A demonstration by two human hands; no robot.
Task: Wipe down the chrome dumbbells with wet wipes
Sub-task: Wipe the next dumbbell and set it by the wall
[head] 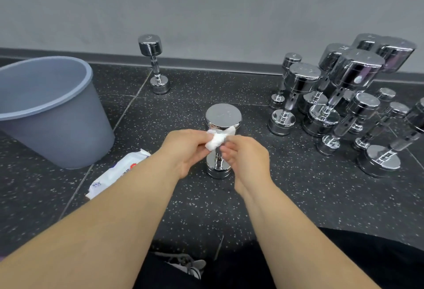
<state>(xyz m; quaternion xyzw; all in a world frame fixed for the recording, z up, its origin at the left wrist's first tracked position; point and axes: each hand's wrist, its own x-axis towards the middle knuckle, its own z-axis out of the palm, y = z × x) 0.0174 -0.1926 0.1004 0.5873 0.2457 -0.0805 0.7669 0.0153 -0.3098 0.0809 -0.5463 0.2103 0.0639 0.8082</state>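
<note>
A chrome dumbbell (222, 118) stands upright on the speckled black floor in front of me. Its handle is mostly hidden behind my hands. My left hand (183, 151) and my right hand (246, 159) both pinch a crumpled white wet wipe (216, 139) just below the dumbbell's top head. The pack of wet wipes (117, 171) lies flat on the floor to the left, partly under my left forearm.
A grey bin (49, 110) stands at the left. One small dumbbell (154, 64) stands alone by the wall. Several chrome dumbbells (344, 96) of different sizes stand clustered at the right. My shoe and dark trousers show at the bottom edge.
</note>
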